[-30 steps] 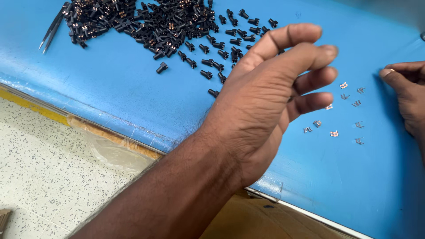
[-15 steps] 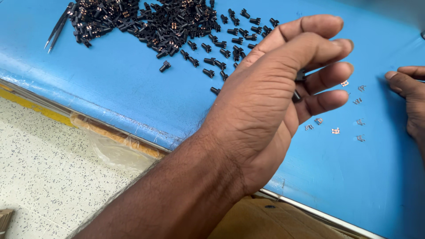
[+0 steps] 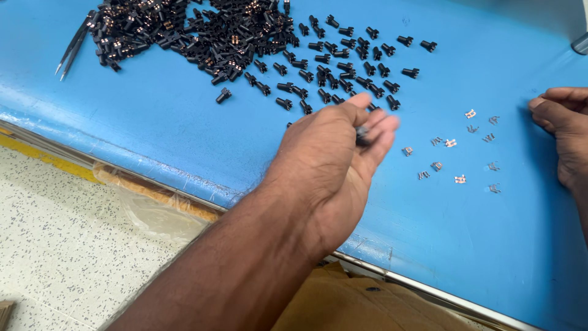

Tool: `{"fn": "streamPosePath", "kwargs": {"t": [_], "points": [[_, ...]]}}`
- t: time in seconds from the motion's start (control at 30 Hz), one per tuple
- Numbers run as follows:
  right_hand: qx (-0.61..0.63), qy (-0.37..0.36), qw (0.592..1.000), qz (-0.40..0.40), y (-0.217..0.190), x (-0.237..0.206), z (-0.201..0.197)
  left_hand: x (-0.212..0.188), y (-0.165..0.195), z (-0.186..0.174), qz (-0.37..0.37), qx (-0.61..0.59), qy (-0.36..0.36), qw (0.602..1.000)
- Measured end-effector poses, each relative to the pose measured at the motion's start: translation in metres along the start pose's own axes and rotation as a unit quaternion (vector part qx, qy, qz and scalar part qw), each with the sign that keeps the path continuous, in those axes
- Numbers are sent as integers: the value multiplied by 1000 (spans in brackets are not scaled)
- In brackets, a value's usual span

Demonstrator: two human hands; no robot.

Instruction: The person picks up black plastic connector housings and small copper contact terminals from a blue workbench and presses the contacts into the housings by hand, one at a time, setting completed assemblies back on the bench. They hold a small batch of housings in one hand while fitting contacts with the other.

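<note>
While pinching, left hand (image 3: 334,162) round black part (image 3: 361,135)

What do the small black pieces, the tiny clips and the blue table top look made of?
Black pieces: probably moulded plastic, matt black, identical shapes; some show coppery inserts.
Tiny clips: likely thin stamped metal, silvery, a few coppery, with small glints.
Table top: blue sheet, perhaps rubber or vinyl mat, dull sheen with scuffs.
The left hand pinches one black piece; the right hand rests near the clips.

Small black plastic part (image 3: 362,134) between left fingertips
</note>
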State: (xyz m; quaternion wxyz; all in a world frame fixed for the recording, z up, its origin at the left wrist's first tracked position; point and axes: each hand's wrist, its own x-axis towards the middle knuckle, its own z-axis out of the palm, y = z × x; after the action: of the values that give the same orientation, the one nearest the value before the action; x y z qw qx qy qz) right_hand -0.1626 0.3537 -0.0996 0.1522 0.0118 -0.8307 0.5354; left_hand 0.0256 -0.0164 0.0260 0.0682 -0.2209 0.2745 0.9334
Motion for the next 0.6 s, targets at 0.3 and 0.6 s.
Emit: {"fn": "streamPosePath", "kwargs": {"t": [0.3, 0.6], "points": [[17, -20, 1000, 11, -17, -6, 4, -3, -1, -3, 4, -35, -60, 998], [186, -126, 974, 0, -190, -112, 77, -2, -5, -2, -22, -56, 12, 998]]}}
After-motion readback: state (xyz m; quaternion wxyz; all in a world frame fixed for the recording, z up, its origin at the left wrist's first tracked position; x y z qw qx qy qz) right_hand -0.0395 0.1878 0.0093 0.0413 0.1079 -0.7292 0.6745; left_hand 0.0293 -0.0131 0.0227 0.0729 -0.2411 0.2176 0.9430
